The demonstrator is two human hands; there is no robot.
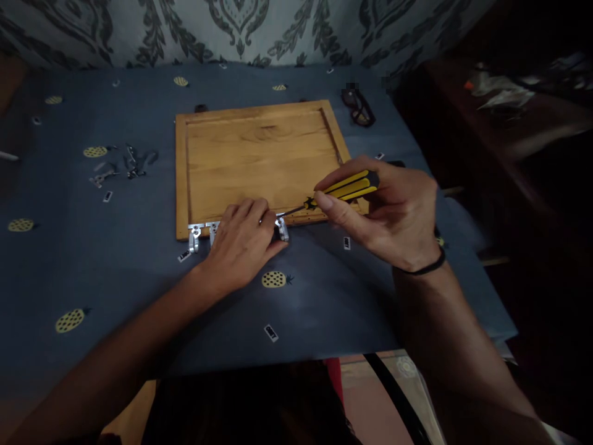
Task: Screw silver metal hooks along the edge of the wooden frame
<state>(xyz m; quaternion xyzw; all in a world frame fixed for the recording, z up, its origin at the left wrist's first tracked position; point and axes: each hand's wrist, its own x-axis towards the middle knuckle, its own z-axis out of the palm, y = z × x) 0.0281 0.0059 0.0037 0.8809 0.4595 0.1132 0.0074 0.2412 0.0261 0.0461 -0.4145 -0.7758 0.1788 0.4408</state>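
Observation:
A wooden cabinet door panel (259, 154) with a raised frame lies flat on the cloth. Silver metal hinges (193, 238) sit along its near edge, towards the left. My left hand (245, 241) is curled over this edge, its fingers closed on a hinge (281, 227) that is partly hidden beneath them. A yellow and black screwdriver (349, 186) is gripped in my right hand (393, 210), slanting down to the left. Its shaft reaches that hinge beside my left fingers; I cannot tell whether the tip sits in a screw.
Several loose metal hinge pieces (132, 164) lie left of the panel. Dark-framed glasses (359, 110) rest at the back right. The blue pineapple-print cloth (139, 272) covers the table, with a patterned curtain (287, 31) behind. Clutter (504, 93) stands on a dark surface to the right.

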